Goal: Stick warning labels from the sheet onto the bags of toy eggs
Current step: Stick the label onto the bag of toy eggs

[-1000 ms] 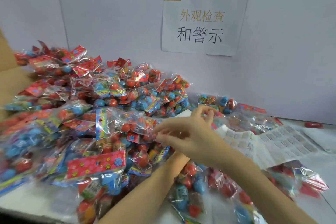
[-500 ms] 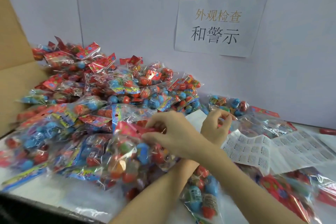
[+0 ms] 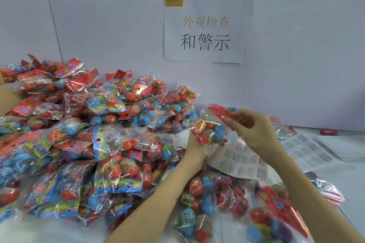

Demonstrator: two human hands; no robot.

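Observation:
One clear bag of toy eggs (image 3: pixel 212 130) with a red header is held up over the label sheet (image 3: pixel 244 162), right of the big pile. My left hand (image 3: pixel 193 147) holds the bag's lower left end, with its fingers mostly hidden behind the plastic. My right hand (image 3: pixel 254 131) grips the red header at the bag's upper right, fingers curled round it. The white sheet carries rows of small printed labels and runs on to the right under my right forearm.
A large pile of egg bags (image 3: pixel 88 134) fills the left half of the table. More bags (image 3: pixel 227 203) lie in front by my forearms. A paper sign (image 3: pixel 207 29) hangs on the back wall. A loose red egg (image 3: pixel 328 132) lies far right.
A bag came out of the pile and moved right, above the label sheet. My right hand has taken hold of its red header. The camera view shifted right.

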